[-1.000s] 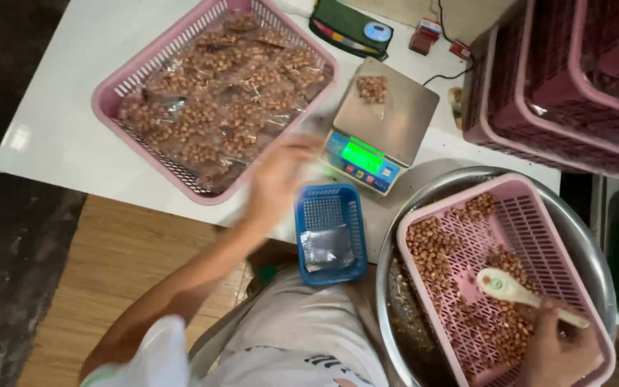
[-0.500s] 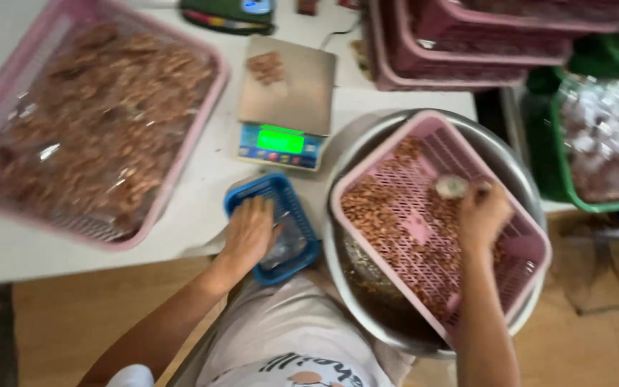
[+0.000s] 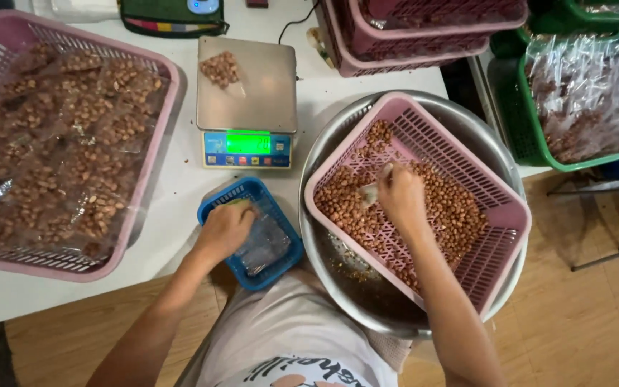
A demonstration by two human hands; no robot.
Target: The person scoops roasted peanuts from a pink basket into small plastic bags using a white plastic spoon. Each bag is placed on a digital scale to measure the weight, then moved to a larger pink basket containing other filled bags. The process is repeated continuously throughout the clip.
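Observation:
My left hand (image 3: 225, 229) reaches into a small blue basket (image 3: 281, 215) of clear plastic bags (image 3: 265, 245), its fingers on the bags. My right hand (image 3: 399, 193) grips a pale scoop (image 3: 374, 188) pressed into loose peanuts (image 3: 453, 211) in a pink basket (image 3: 492, 193). That basket sits tilted inside a big steel basin (image 3: 324, 251). A digital scale (image 3: 248, 100) stands behind the blue basket, with a small bag of peanuts (image 3: 221, 69) on its steel plate.
A large pink basket (image 3: 148, 186) full of bagged peanuts lies at the left on the white table (image 3: 173, 193). Stacked pink baskets (image 3: 395, 50) stand at the back. A green basket (image 3: 539, 136) of clear bags sits at the right.
The view has shifted and come closer. My right hand has moved down and left into the peanuts with the scoop. My left hand stays in the blue basket.

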